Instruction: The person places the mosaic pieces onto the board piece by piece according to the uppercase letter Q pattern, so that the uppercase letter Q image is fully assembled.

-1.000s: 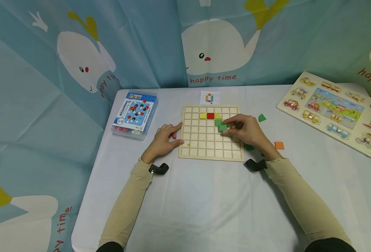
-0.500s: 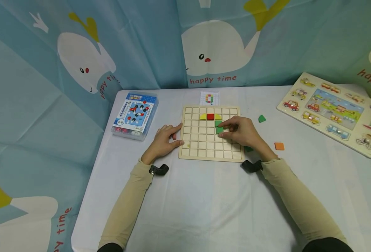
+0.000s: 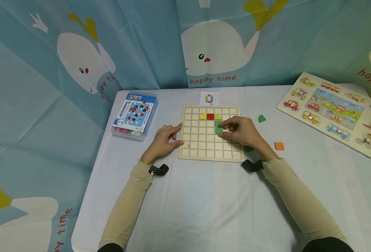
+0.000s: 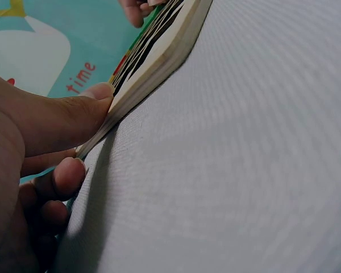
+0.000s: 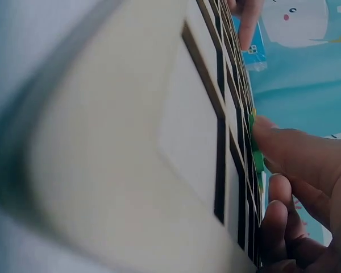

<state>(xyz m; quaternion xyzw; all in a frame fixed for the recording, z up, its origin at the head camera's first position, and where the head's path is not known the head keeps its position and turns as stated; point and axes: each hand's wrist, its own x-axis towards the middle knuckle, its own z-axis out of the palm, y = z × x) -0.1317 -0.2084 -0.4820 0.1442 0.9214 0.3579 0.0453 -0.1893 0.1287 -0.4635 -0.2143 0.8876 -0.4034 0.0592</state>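
A wooden grid board (image 3: pixel 193 134) lies on the white table. In its second row a red square (image 3: pixel 210 116) sits between two yellow pieces, the left one (image 3: pixel 203 116) and the right one (image 3: pixel 218 116). A green square (image 3: pixel 218 123) lies under the right yellow piece. Just below it, the thumb and index finger of my right hand (image 3: pixel 240 131) pinch a second green square (image 3: pixel 218 130) at a cell of the board. My left hand (image 3: pixel 162 140) touches the board's left edge with thumb and index finger; in the left wrist view the thumb (image 4: pixel 74 116) presses along the rim.
A pattern card (image 3: pixel 209 98) lies behind the board. To the right are a green rounded piece (image 3: pixel 261 118), an orange square (image 3: pixel 279 146) and a dark green piece (image 3: pixel 249 148) by the board's edge. A plastic box (image 3: pixel 135 115) stands left, a vehicle puzzle board (image 3: pixel 333 112) right.
My right hand has moved left and slightly down with the green square, which has come into line below the first green one. The left hand has stayed at the board's edge.
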